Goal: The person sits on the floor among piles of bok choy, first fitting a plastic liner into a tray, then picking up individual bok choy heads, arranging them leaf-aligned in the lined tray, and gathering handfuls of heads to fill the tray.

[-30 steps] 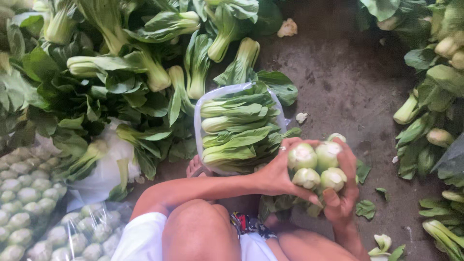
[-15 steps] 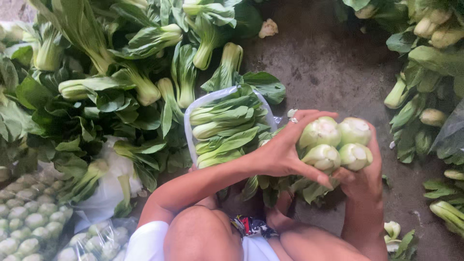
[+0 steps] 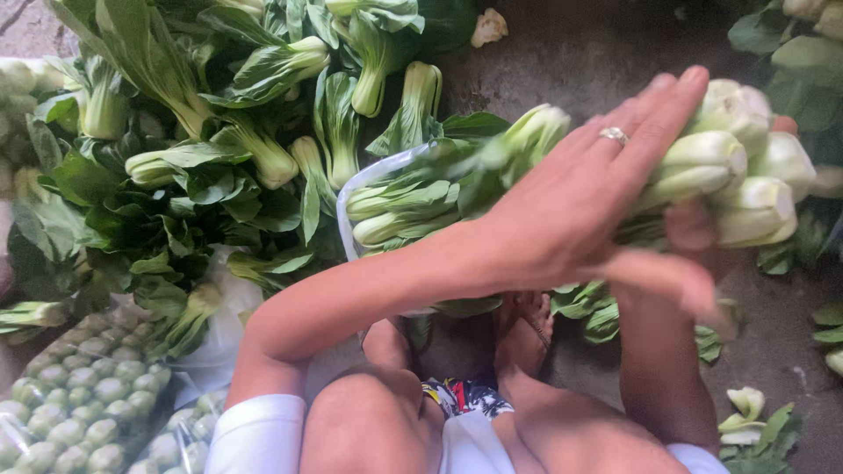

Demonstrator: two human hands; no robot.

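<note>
The left hand (image 3: 580,211) lies flat and open-fingered across a bunch of bok choy (image 3: 720,175), its ringed finger pointing toward the pale stem ends. The right hand (image 3: 694,254) grips the bunch from below, mostly hidden. The bunch's long axis runs along the left fingers, leaves trailing toward the wrist. Just beyond the wrist, an open plastic bag (image 3: 386,167) holds more bok choy.
</note>
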